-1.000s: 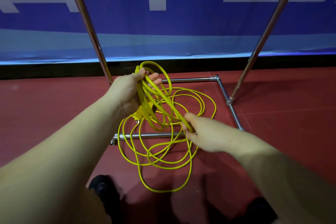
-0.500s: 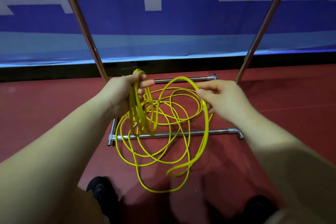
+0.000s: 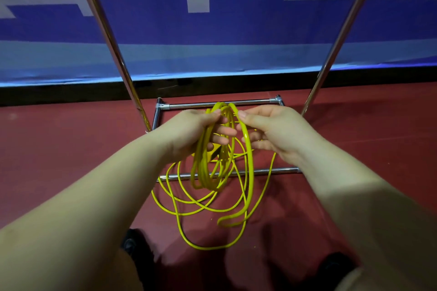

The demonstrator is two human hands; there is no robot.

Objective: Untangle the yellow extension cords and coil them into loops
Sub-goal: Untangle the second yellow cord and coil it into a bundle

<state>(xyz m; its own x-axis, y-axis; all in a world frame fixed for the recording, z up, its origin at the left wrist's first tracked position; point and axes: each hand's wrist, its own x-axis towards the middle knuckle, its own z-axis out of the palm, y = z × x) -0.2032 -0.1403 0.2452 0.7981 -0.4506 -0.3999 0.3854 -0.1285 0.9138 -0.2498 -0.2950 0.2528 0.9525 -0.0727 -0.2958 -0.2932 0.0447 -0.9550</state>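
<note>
A bundle of coiled loops (image 3: 205, 160) of the yellow extension cord (image 3: 248, 172) is held up in front of the body, hanging from the left hand (image 3: 189, 134). The left fingers (image 3: 222, 131) are curled closed around the top of the bundle, with the thumb pressed over the strands. A further strand arcs from that same top point into the right hand (image 3: 272, 132), where it is pinched between the thumb and the bent fingers; the remaining right fingers are loosely curled beneath it. The two hands are close together, almost touching at the top of the loops.

From the right hand, one wide loop drops down and bends back on itself near the floor. The rest of the cord — still loose and overlapping — lies spread on the red floor (image 3: 59, 160), crossing the near bar of a chrome rack base (image 3: 279, 170). Two slanted chrome poles (image 3: 111, 45) rise from that base, one at each side. Behind it, a blue banner with pale blocks (image 3: 236, 30) is seen above a dark strip at floor level. Dark shoes (image 3: 132, 243) are partly visible at the bottom edge.
</note>
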